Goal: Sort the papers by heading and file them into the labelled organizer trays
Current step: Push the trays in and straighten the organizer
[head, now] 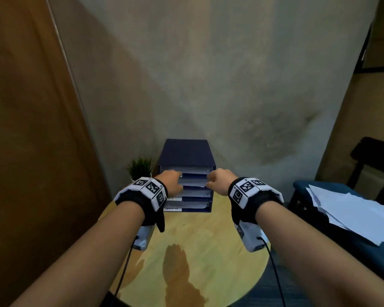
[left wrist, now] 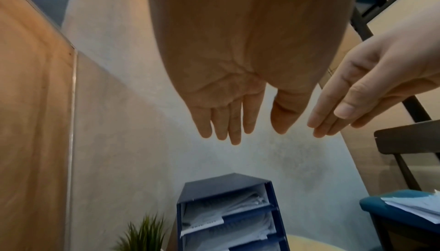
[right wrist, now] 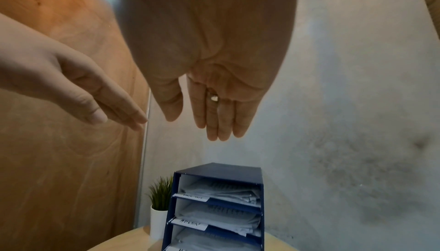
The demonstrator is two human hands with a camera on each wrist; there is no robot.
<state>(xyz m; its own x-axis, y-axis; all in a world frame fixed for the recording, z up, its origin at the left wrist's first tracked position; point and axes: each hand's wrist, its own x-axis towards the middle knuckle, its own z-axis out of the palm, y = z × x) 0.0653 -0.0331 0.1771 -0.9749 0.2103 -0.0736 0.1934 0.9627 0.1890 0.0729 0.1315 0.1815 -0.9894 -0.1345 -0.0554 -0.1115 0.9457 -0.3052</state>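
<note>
A dark blue organizer (head: 186,156) with several stacked trays stands at the back of a round wooden table (head: 197,244), against the wall. White papers (right wrist: 221,189) lie in its trays, and white labels (right wrist: 195,197) sit on the tray fronts. My left hand (head: 173,180) and right hand (head: 215,181) hover side by side in front of the upper trays. In the wrist views the left hand (left wrist: 259,129) and the right hand (right wrist: 190,123) both have straight fingers and hold nothing. A loose stack of white papers (head: 353,213) lies on a blue stool at the right.
A small potted plant (head: 140,168) stands just left of the organizer. A wooden panel (head: 31,129) closes off the left side. A dark chair (head: 375,156) stands behind the blue stool (head: 302,187). A brown stain (head: 177,269) marks the table's near part.
</note>
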